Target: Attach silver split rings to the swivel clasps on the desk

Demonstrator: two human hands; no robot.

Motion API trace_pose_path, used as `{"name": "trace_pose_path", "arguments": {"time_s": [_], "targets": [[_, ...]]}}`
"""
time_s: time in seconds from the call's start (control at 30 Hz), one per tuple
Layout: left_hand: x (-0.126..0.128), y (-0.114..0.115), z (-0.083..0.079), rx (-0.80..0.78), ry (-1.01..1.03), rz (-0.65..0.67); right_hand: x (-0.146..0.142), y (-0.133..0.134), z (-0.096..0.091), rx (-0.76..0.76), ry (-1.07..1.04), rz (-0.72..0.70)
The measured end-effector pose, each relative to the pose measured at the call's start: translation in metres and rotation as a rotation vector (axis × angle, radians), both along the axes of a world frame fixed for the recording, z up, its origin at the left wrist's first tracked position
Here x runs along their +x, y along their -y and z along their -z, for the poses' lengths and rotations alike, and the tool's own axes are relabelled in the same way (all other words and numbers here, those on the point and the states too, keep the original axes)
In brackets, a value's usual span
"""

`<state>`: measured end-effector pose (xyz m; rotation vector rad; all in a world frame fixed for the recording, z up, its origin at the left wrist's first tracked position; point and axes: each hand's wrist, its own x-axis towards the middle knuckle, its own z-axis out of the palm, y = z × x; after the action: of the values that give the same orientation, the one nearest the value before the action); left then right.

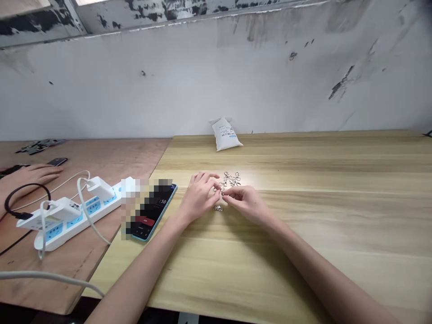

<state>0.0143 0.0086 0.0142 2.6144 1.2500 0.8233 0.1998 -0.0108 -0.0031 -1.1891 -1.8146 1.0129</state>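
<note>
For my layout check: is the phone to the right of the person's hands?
No, the phone lies left of the left hand.

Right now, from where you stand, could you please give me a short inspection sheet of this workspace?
Surface: a light wood-grain table butted against a plywood bench.
Job's things: a small heap of metal swivel clasps; a single clasp lying apart from it, nearer the person.
Hands: the left hand and the right hand meet, fingertips on a held clasp.
Clutter: a phone, screen lit and partly pixelated, left of the hands; a white bag by the wall.
Cables: a white power strip on the bench, with white cables; a black cable.
Surroundings: a scuffed white wall; a co-worker's hand on the bench.
</note>
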Motion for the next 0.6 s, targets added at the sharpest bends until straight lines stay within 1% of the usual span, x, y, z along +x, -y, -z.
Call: {"name": "trace_pose_path", "arguments": {"time_s": [0.07, 0.13, 0.27, 0.33, 0.4, 0.43, 0.53, 0.6], "targets": [[0.001, 0.001, -0.001, 0.025, -0.002, -0.013, 0.0, -0.001, -0.001, -0.111, -0.111, -0.015], [0.001, 0.002, -0.002, 0.05, -0.011, -0.026, 0.0, -0.002, -0.001, -0.189, -0.178, -0.015], [0.004, 0.003, -0.001, 0.114, -0.019, -0.017, -0.001, -0.002, -0.002, -0.282, -0.211, -0.003], [0.005, 0.003, 0.0, 0.13, -0.006, -0.004, -0.002, 0.001, -0.003, -0.304, -0.207, -0.041], [0.003, 0.002, 0.001, 0.119, 0.0, -0.003, -0.003, 0.004, -0.004, -0.258, -0.164, -0.092], [0.002, 0.0, 0.001, 0.104, -0.008, -0.007, -0.003, 0.005, -0.004, -0.202, -0.108, -0.096], [-0.007, -0.005, -0.001, 0.034, -0.093, 0.007, 0.001, 0.007, -0.003, 0.026, 0.205, -0.038], [-0.014, -0.009, -0.003, -0.012, -0.176, 0.049, 0.005, 0.006, -0.003, 0.133, 0.403, -0.029]]}}
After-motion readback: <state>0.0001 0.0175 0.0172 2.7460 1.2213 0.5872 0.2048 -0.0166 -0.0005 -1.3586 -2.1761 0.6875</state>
